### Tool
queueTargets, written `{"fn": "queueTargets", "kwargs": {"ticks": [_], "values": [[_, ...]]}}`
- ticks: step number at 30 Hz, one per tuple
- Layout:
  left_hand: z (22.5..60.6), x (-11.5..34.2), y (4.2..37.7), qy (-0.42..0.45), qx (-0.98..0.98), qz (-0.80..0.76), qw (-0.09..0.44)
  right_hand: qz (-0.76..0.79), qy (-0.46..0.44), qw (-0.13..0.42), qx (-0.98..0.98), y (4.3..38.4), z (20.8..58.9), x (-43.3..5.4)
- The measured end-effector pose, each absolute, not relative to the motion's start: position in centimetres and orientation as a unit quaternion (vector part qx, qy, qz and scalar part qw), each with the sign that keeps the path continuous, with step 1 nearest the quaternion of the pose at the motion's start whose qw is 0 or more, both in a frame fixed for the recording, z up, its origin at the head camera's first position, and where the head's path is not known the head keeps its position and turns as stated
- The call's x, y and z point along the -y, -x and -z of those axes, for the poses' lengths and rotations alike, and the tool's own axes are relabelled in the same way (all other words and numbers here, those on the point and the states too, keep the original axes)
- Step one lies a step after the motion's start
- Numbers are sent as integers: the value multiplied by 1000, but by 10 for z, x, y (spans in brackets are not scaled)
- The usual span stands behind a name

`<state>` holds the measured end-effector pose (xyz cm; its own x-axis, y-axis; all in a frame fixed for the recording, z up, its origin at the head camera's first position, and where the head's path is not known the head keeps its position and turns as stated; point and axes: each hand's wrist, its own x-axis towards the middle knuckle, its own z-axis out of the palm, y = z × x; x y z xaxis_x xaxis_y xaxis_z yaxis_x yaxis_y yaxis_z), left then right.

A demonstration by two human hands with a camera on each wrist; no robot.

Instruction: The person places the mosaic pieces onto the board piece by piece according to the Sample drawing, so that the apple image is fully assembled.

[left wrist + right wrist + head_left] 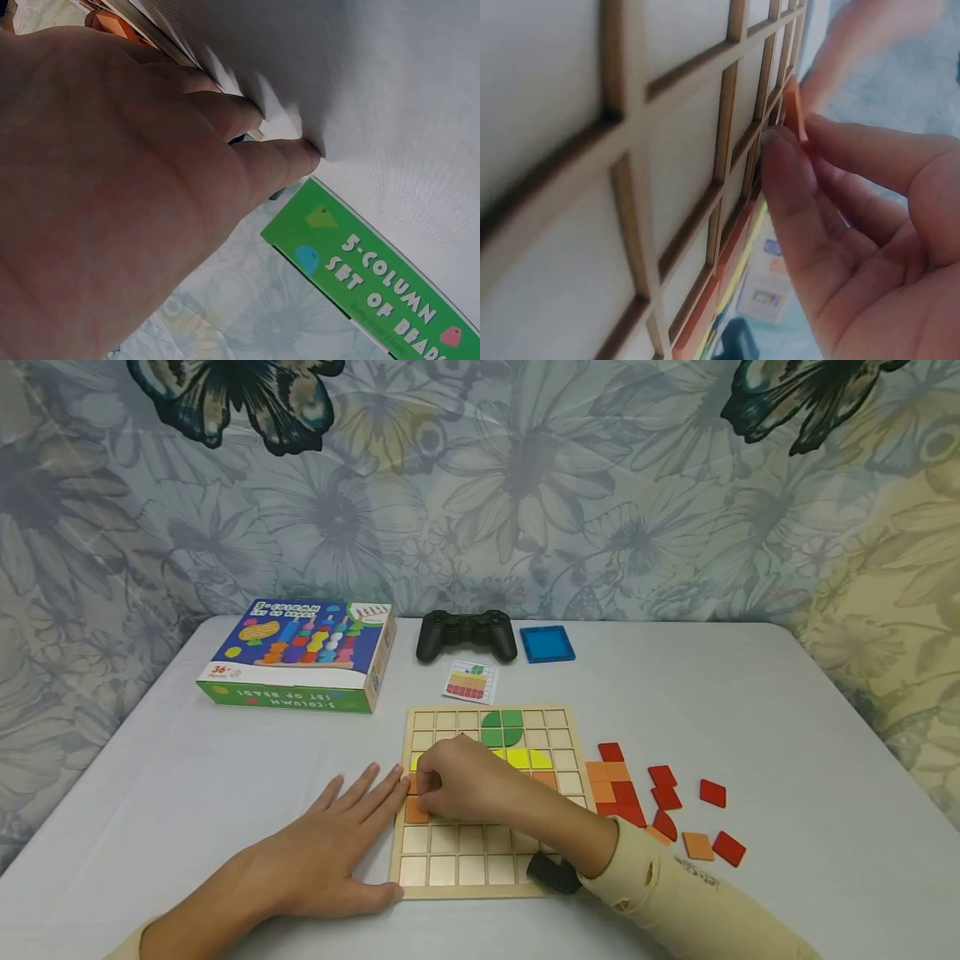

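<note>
A wooden grid board [480, 891] lies on the white table, with green tiles [501, 728], yellow tiles [517, 758] and orange tiles in its squares. My right hand [465, 781] reaches over its left side, thumb and fingers pinching an orange square tile [792, 109] at a left-column square. That tile [417, 811] shows partly below the fingers and sits tilted in the right wrist view. Flat along the board's left edge rests my left hand [337, 843], fingers straight and spread, fingertips at the frame. Part of the yellow and orange rows is hidden by my right hand.
Loose red tiles [712, 792] and orange tiles [698, 847] lie right of the board. Behind it are a pattern card [471, 682], a black game controller [467, 637] and a blue tray [548, 644]. A bead-set box [296, 656] stands at back left.
</note>
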<state>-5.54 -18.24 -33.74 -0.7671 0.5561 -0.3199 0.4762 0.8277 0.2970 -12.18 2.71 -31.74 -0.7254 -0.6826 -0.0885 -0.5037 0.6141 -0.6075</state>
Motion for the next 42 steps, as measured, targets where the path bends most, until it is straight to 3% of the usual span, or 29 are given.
{"fn": "queueTargets", "kwargs": {"ticks": [14, 31, 42], "values": [[337, 182, 55, -276, -934, -100, 201, 243, 351, 162, -890, 117, 311, -34], [337, 180, 57, -264, -938, -84, 207, 244, 187, 124, -943, 124, 305, -180], [336, 180, 56, -266, -938, -90, 203, 230, 191, 126, -946, 129, 315, -203]]}}
